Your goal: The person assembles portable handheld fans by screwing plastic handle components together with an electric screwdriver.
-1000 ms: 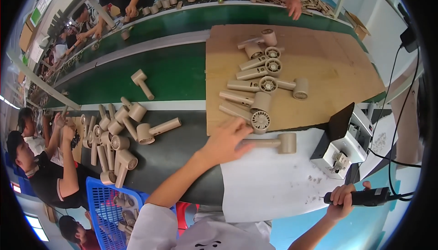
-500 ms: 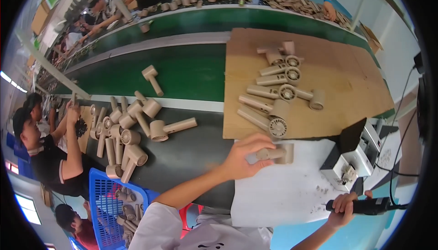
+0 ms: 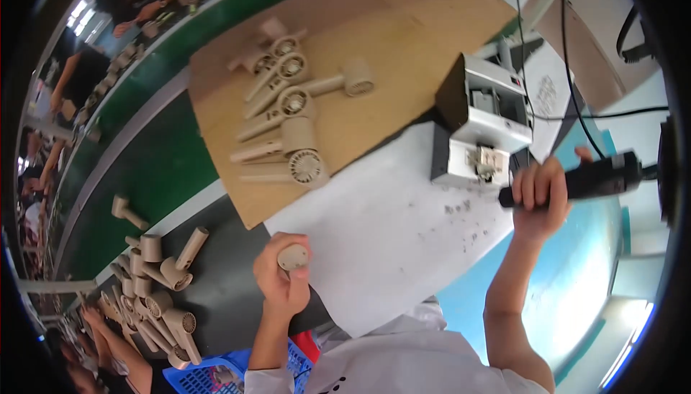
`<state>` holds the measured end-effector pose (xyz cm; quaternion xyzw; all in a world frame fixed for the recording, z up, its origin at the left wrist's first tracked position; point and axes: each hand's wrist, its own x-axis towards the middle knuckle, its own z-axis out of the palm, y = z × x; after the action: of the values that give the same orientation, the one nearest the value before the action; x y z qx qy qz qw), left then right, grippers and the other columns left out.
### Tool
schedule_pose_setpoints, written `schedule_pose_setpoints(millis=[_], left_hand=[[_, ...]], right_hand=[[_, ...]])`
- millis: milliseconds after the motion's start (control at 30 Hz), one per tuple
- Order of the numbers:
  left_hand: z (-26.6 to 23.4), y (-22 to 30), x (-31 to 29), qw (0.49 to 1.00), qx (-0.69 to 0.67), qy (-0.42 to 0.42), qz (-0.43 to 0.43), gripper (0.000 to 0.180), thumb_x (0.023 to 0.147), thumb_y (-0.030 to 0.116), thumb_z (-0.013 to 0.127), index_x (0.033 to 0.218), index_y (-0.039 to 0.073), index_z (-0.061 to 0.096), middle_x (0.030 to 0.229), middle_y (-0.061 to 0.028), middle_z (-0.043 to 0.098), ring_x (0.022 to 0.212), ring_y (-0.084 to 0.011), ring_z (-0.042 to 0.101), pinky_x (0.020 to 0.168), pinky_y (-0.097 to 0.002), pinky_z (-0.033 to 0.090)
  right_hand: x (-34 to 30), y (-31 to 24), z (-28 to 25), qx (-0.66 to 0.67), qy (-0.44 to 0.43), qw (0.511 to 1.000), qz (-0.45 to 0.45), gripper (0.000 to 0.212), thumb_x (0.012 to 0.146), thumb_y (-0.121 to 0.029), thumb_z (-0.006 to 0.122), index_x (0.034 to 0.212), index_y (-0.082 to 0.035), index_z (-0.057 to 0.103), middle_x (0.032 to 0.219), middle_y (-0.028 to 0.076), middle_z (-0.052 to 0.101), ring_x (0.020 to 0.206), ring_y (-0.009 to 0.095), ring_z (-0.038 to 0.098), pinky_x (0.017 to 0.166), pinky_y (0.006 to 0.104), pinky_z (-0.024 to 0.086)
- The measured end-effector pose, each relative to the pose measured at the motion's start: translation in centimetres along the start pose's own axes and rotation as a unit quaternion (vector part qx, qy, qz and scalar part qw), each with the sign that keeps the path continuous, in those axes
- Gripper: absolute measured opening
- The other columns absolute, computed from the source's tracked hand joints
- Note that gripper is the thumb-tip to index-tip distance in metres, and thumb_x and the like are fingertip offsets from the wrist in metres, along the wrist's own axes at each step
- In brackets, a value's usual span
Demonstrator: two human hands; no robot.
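Note:
My left hand [image 3: 279, 279] is closed around a beige handheld fan [image 3: 294, 256], whose rounded handle end faces up toward me. The rest of that fan is hidden in my grip. It is held over the left edge of the white sheet [image 3: 374, 228]. On the right, my right hand [image 3: 541, 194] grips a black electric screwdriver [image 3: 601, 178] lying sideways in the fist, its nose pointing left. Just left of the nose stands a white and black screw feeder [image 3: 479, 160] with a small metal mechanism at its front.
Several beige fans [image 3: 306, 167] lie on a brown cardboard sheet [image 3: 403, 27]. More fans [image 3: 158, 308] are heaped on the dark table at left, above a blue basket [image 3: 216, 374]. Black cables [image 3: 576, 70] hang at right. Co-workers sit along the green conveyor [image 3: 169, 131].
My view has swung right. The fan in my left hand has turned from lying sideways to handle end up. My right hand has brought the screwdriver up closer to the feeder.

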<state>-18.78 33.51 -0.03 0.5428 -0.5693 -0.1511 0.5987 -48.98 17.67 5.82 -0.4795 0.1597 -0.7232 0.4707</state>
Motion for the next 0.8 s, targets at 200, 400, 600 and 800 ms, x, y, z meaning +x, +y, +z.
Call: schedule_pose_setpoints(millis=[200, 400, 600, 800], left_hand=[[1.0, -0.2, 0.4, 0.998, 0.050, -0.033, -0.031, 0.048, 0.097, 0.045, 0.056, 0.105, -0.002, 0.058, 0.070, -0.0053, 0.059, 0.061, -0.0121, 0.053, 0.058, -0.0253, 0.041], [1.4, -0.8, -0.1, 0.996, 0.071, -0.062, -0.006, 0.041, 0.098, 0.038, 0.056, 0.105, -0.003, 0.058, 0.072, -0.0065, 0.059, 0.064, -0.0125, 0.055, 0.059, -0.0248, 0.041], [2.1, -0.1, 0.3, 0.995, 0.057, -0.073, -0.020, 0.039, 0.098, 0.034, 0.058, 0.103, -0.004, 0.057, 0.075, -0.0071, 0.059, 0.064, -0.0133, 0.055, 0.058, -0.0247, 0.042], [3.4, 1.0, 1.0, 0.994, 0.045, -0.095, -0.010, 0.030, 0.092, 0.026, 0.063, 0.097, -0.004, 0.061, 0.074, -0.0104, 0.060, 0.061, -0.0169, 0.057, 0.057, -0.0258, 0.044]], right_hand=[[2.4, 2.6, 0.8, -0.123, 0.059, 0.991, -0.014, 0.045, 0.092, -0.002, 0.053, 0.132, -0.014, 0.036, 0.061, 0.000, 0.035, 0.046, 0.010, 0.036, 0.046, 0.0271, 0.034], [2.4, 3.1, 0.8, -0.217, 0.042, 0.975, 0.017, 0.047, 0.088, 0.000, 0.053, 0.130, -0.008, 0.033, 0.058, 0.002, 0.037, 0.044, 0.010, 0.037, 0.044, 0.0281, 0.036], [3.0, 3.4, -0.5, -0.157, -0.075, 0.982, 0.075, 0.046, 0.085, -0.001, 0.054, 0.125, -0.005, 0.033, 0.057, 0.002, 0.038, 0.044, 0.010, 0.037, 0.043, 0.0274, 0.035], [2.8, 3.5, 0.8, -0.234, 0.101, 0.966, 0.050, 0.036, 0.086, 0.002, 0.056, 0.117, -0.008, 0.041, 0.057, 0.000, 0.037, 0.045, 0.009, 0.036, 0.044, 0.0275, 0.032]])
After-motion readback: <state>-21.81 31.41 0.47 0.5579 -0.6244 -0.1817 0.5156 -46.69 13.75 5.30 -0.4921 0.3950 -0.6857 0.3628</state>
